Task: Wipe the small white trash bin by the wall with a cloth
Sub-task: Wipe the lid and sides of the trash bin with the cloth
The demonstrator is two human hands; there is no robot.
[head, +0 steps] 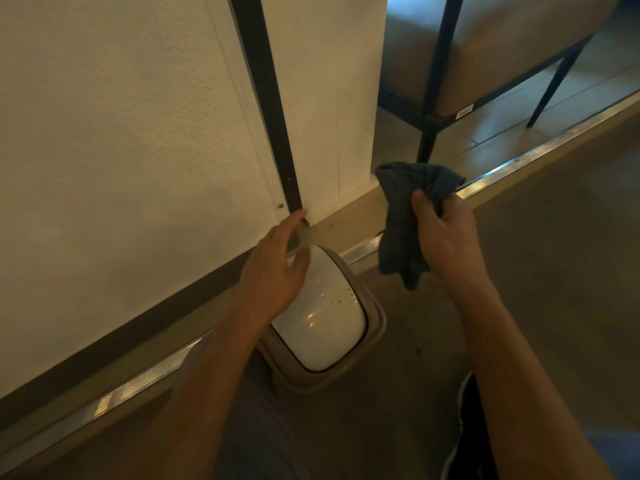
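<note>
Head view: unreadable label (pixel 464 113) on chair (pixel 485 46)

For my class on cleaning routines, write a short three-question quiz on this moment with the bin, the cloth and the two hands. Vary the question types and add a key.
1. True or false: the dark blue cloth is already lying on the white swing lid of the trash bin.
2. Which hand holds the cloth? A) left hand B) right hand C) both
3. Fill in: the dark specks on the lid sit nearer its ____ edge as the picture shows it (left or right).

Key
1. False: it hangs in the air to the right of the bin.
2. B: the left hand hovers open over the lid's far end.
3. right
</note>
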